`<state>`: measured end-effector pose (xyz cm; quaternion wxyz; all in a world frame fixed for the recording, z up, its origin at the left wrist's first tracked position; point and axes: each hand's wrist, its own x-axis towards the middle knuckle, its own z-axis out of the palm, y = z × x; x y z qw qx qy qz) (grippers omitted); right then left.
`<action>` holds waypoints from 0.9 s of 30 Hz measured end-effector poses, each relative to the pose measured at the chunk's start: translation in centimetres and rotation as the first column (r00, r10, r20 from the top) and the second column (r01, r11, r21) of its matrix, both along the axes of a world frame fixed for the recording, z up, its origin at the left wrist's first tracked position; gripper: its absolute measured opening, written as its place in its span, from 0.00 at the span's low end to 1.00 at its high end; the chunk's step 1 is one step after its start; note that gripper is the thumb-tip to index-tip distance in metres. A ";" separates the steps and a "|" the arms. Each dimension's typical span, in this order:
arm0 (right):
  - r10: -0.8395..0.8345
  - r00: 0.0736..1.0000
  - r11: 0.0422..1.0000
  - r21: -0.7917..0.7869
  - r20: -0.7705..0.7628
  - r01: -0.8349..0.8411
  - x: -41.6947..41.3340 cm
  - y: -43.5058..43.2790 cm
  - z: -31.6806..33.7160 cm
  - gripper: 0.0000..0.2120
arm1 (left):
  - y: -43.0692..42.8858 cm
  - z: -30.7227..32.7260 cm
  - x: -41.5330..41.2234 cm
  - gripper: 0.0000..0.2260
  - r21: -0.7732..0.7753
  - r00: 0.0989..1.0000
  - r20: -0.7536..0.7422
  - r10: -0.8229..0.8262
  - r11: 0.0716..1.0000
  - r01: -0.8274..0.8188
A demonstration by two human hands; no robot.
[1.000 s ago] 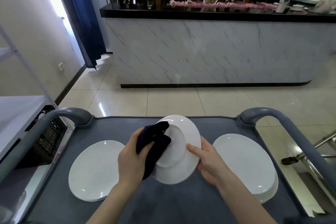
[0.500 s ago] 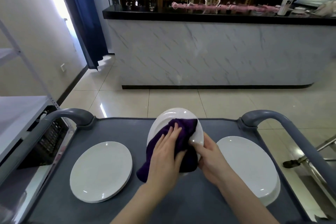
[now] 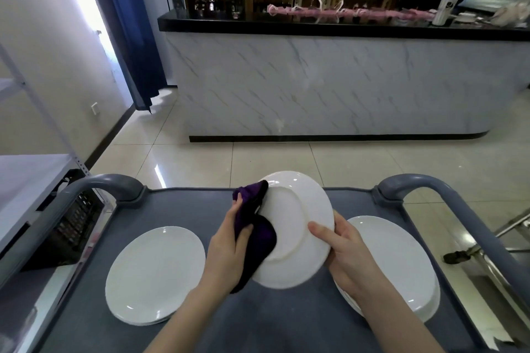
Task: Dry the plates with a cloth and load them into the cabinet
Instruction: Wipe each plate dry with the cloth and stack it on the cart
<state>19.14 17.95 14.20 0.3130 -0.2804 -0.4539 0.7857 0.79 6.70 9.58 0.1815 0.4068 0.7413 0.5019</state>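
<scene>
- We have the plate (image 3: 295, 226) tilted up in the air above the cart (image 3: 183, 209), underside towards us. Nothing supports it from below, so its weight hangs on the grip at its right rim.
- The main risk, as we judge it, is a slip. A hard push from the cloth (image 3: 255, 226) against the left edge could lever the smooth rim out of that one grip.
- If it falls, it would land on the cart or on the plates lying there and could chip.
- Our right hand (image 3: 350, 255) grasps the right rim, thumb laid across the underside and the other fingers hidden behind.
- Our left hand (image 3: 229, 249) clutches the purple cloth and presses it onto the left edge, so the plate sits between the two hands.
- Below lie the left plates (image 3: 155, 272) and the right plates (image 3: 401, 261), well apart. The raised plate hangs over the gap between them.
- A damp patch could also be missed under the foot ring.
</scene>
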 end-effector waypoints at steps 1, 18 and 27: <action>-0.019 1.000 1.000 -0.018 -0.014 0.019 0.0 0.1 0.0 0.20 | -0.4 0.0 0.6 0.27 0.012 1.000 0.006 0.004 1.000 -0.004; 0.086 0.995 0.996 0.018 -0.040 -0.085 -0.3 -1.2 -0.1 0.17 | 3.6 3.4 1.6 0.26 -0.009 0.947 -0.269 -0.175 0.984 0.180; -0.011 1.000 1.000 -0.018 -0.002 0.011 0.8 0.1 -0.5 0.15 | 0.2 -0.1 1.4 0.27 0.001 1.000 0.019 -0.021 1.000 0.021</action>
